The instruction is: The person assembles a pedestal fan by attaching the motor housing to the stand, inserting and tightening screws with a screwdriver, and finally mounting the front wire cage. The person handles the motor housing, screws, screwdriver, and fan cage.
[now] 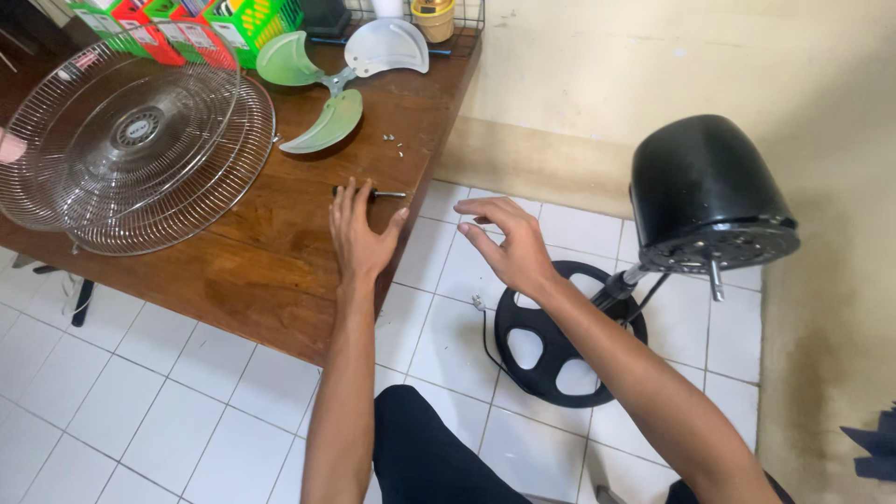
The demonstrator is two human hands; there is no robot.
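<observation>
My left hand (362, 233) lies flat on the wooden table (271, 252) near its edge, fingers spread, its fingertips touching a black-handled screwdriver (383, 194). My right hand (509, 245) hovers open over the tiled floor, just right of the table edge, holding nothing. A black fan motor housing (702, 191) on a stand sits to the right, its shaft pointing down, above the round black base (551, 345).
Two wire fan grilles (131, 140) lie stacked on the table's left. A green three-bladed fan propeller (336, 79) lies at the back, with small screws (394, 142) beside it. Colourful boxes (187, 23) stand at the far edge. A cream wall rises behind.
</observation>
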